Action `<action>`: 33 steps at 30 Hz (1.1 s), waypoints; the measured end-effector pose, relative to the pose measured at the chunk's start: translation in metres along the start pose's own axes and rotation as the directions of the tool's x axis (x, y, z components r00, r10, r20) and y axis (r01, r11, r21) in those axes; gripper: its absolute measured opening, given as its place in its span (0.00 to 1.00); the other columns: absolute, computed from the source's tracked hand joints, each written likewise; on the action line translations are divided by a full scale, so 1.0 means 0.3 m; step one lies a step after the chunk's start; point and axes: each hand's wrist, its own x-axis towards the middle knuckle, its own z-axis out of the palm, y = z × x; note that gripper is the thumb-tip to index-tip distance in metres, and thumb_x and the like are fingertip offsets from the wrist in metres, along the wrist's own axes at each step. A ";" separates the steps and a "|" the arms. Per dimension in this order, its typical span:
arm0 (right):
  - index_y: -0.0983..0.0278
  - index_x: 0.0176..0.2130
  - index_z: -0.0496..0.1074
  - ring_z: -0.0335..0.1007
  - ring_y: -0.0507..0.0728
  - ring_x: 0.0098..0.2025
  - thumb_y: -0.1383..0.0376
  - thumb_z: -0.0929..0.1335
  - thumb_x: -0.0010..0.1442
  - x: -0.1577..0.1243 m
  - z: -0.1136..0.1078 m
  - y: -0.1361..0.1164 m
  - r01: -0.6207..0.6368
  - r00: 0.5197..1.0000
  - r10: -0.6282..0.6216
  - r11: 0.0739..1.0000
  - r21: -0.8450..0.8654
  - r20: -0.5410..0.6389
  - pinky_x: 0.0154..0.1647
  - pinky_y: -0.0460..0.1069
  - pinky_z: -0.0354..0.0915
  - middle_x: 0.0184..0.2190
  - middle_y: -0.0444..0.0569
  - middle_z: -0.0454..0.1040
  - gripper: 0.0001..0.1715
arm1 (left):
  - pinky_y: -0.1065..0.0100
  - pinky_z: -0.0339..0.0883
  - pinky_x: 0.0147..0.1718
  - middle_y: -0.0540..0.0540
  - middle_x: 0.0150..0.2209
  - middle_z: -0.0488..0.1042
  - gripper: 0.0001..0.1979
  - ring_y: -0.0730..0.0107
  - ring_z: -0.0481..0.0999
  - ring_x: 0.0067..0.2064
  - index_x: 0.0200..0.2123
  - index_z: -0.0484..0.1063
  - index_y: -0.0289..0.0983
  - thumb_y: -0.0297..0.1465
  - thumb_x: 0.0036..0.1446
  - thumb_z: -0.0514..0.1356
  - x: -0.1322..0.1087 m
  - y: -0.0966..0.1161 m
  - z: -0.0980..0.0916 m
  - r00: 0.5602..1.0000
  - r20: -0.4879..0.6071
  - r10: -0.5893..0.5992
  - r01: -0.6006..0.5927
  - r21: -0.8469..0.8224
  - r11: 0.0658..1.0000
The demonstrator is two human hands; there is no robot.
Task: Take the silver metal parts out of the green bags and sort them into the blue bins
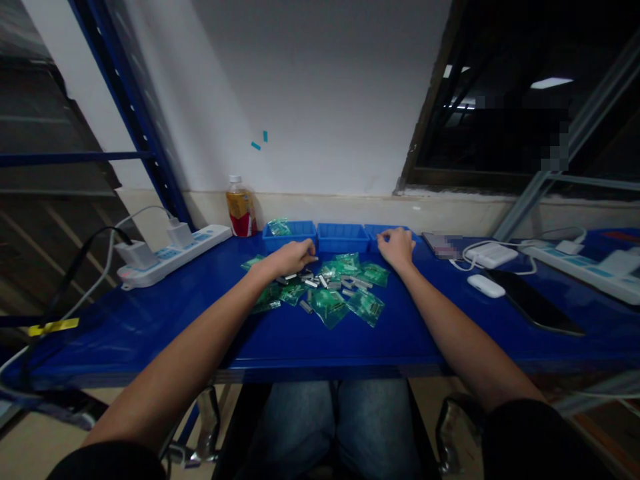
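My left hand point(294, 257) is closed in a pinch above the left side of the pile, with a small silver piece point(312, 259) at its fingertips. Below it lie loose silver metal pieces point(334, 285) among clear bags with green circuit boards point(327, 305). My right hand point(397, 247) reaches over the front of the right blue bin point(413, 237), its thumb and fingers pinched together. Whatever may be between those fingers is too small to make out. The left blue bin point(310, 232) holds a bagged green board point(279, 227); the middle blue bin point(343, 237) stands between the two.
A drink bottle point(241, 208) stands by the wall at the left, near a power strip point(200, 241). To the right are a phone point(537, 303), a white earbud case point(486, 286), a white charger point(493, 254) with cables, and another power strip point(590, 270).
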 end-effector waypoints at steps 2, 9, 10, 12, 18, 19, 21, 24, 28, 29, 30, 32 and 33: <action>0.63 0.37 0.76 0.58 0.67 0.49 0.59 0.62 0.59 0.002 -0.001 0.004 0.008 1.000 -0.008 1.000 0.002 0.007 0.43 0.59 0.58 0.42 0.57 0.69 0.16 | 0.69 0.59 0.30 0.44 0.32 0.73 0.10 0.67 0.71 0.31 0.40 0.66 0.34 0.34 0.59 0.53 -0.001 0.012 -0.007 0.997 -0.069 0.024 -0.026 -0.019 0.999; 0.65 0.38 0.73 0.62 0.64 0.46 0.59 0.63 0.59 -0.035 -0.044 -0.076 0.308 0.950 -0.296 0.939 0.154 -0.097 0.45 0.57 0.58 0.39 0.56 0.71 0.14 | 0.68 0.61 0.32 0.45 0.30 0.72 0.08 0.67 0.71 0.32 0.37 0.66 0.35 0.33 0.58 0.53 0.001 0.053 -0.026 0.974 -0.222 0.051 -0.089 -0.167 0.982; 0.65 0.40 0.72 0.63 0.63 0.45 0.59 0.64 0.58 -0.052 -0.052 -0.104 0.411 0.911 -0.400 0.885 0.217 -0.098 0.45 0.56 0.59 0.38 0.55 0.71 0.14 | 0.68 0.62 0.33 0.45 0.30 0.72 0.07 0.68 0.71 0.33 0.36 0.65 0.35 0.33 0.58 0.53 0.004 0.055 -0.023 0.968 -0.247 0.037 -0.096 -0.232 0.968; 0.65 0.45 0.69 0.65 0.60 0.42 0.59 0.67 0.56 -0.091 -0.064 -0.166 0.585 0.799 -0.597 0.742 0.327 -0.076 0.45 0.53 0.60 0.38 0.52 0.72 0.18 | 0.68 0.64 0.34 0.45 0.31 0.71 0.07 0.69 0.72 0.33 0.34 0.64 0.35 0.33 0.59 0.53 0.010 0.059 -0.016 0.961 -0.275 -0.004 -0.107 -0.388 0.915; 0.63 0.40 0.67 0.66 0.58 0.40 0.62 0.64 0.61 -0.181 -0.069 -0.285 0.704 0.670 -0.738 0.600 0.379 -0.076 0.42 0.51 0.60 0.35 0.50 0.71 0.08 | 0.70 0.67 0.32 0.48 0.29 0.68 0.08 0.71 0.73 0.32 0.33 0.63 0.35 0.34 0.58 0.53 0.025 0.065 0.003 0.974 -0.224 -0.035 -0.121 -0.645 0.754; 0.63 0.38 0.67 0.65 0.57 0.39 0.63 0.63 0.61 -0.184 -0.066 -0.289 0.699 0.679 -0.729 0.607 0.378 -0.085 0.41 0.51 0.60 0.34 0.50 0.70 0.07 | 0.70 0.67 0.32 0.48 0.29 0.68 0.08 0.71 0.73 0.32 0.33 0.63 0.34 0.35 0.59 0.53 0.025 0.065 0.004 0.977 -0.213 -0.033 -0.119 -0.659 0.743; 0.63 0.36 0.67 0.65 0.57 0.38 0.63 0.62 0.62 -0.184 -0.059 -0.287 0.677 0.703 -0.704 0.618 0.399 -0.103 0.40 0.50 0.60 0.33 0.50 0.70 0.07 | 0.69 0.67 0.34 0.47 0.30 0.70 0.10 0.70 0.73 0.33 0.35 0.65 0.34 0.36 0.58 0.54 0.024 0.066 0.005 0.979 -0.204 -0.018 -0.127 -0.671 0.731; 0.64 0.35 0.67 0.66 0.55 0.36 0.63 0.61 0.63 -0.178 -0.041 -0.281 0.628 0.744 -0.656 0.623 0.466 -0.126 0.38 0.49 0.59 0.32 0.49 0.70 0.08 | 0.67 0.67 0.38 0.45 0.34 0.73 0.13 0.68 0.74 0.37 0.42 0.66 0.34 0.35 0.55 0.58 0.020 0.071 0.006 0.970 -0.241 0.034 -0.182 -0.625 0.760; 0.64 0.33 0.67 0.67 0.55 0.35 0.63 0.59 0.64 -0.179 -0.027 -0.282 0.588 0.770 -0.628 0.627 0.511 -0.116 0.37 0.49 0.58 0.30 0.48 0.70 0.12 | 0.69 0.66 0.36 0.44 0.35 0.74 0.11 0.69 0.73 0.36 0.39 0.69 0.33 0.34 0.55 0.58 0.015 0.087 -0.002 0.948 -0.317 0.033 -0.192 -0.485 0.853; 0.64 0.34 0.67 0.67 0.55 0.34 0.62 0.59 0.64 -0.181 -0.028 -0.283 0.578 0.777 -0.619 0.633 0.515 -0.111 0.37 0.49 0.59 0.30 0.48 0.70 0.12 | 0.69 0.66 0.35 0.44 0.35 0.75 0.11 0.69 0.73 0.35 0.38 0.69 0.33 0.35 0.56 0.57 0.013 0.091 -0.008 0.946 -0.323 0.008 -0.161 -0.450 0.879; 0.64 0.36 0.67 0.66 0.55 0.34 0.62 0.60 0.64 -0.183 -0.030 -0.284 0.569 0.785 -0.610 0.641 0.515 -0.108 0.36 0.49 0.59 0.29 0.48 0.70 0.11 | 0.69 0.65 0.34 0.44 0.33 0.75 0.11 0.70 0.73 0.34 0.37 0.70 0.33 0.36 0.57 0.55 0.011 0.092 -0.015 0.945 -0.325 -0.021 -0.122 -0.415 0.901; 0.65 0.41 0.66 0.66 0.56 0.33 0.61 0.63 0.61 -0.189 -0.038 -0.286 0.568 0.790 -0.603 0.651 0.503 -0.112 0.37 0.49 0.60 0.29 0.47 0.70 0.11 | 0.69 0.64 0.33 0.45 0.31 0.75 0.15 0.70 0.72 0.32 0.34 0.71 0.33 0.38 0.60 0.52 0.007 0.092 -0.028 0.942 -0.327 -0.075 -0.049 -0.354 0.934; 0.65 0.44 0.66 0.66 0.56 0.34 0.61 0.64 0.60 -0.193 -0.043 -0.288 0.580 0.783 -0.610 0.651 0.489 -0.117 0.38 0.50 0.61 0.30 0.47 0.70 0.13 | 0.69 0.63 0.32 0.45 0.30 0.75 0.17 0.70 0.72 0.31 0.32 0.71 0.32 0.39 0.61 0.51 0.005 0.090 -0.033 0.942 -0.324 -0.091 -0.023 -0.331 0.943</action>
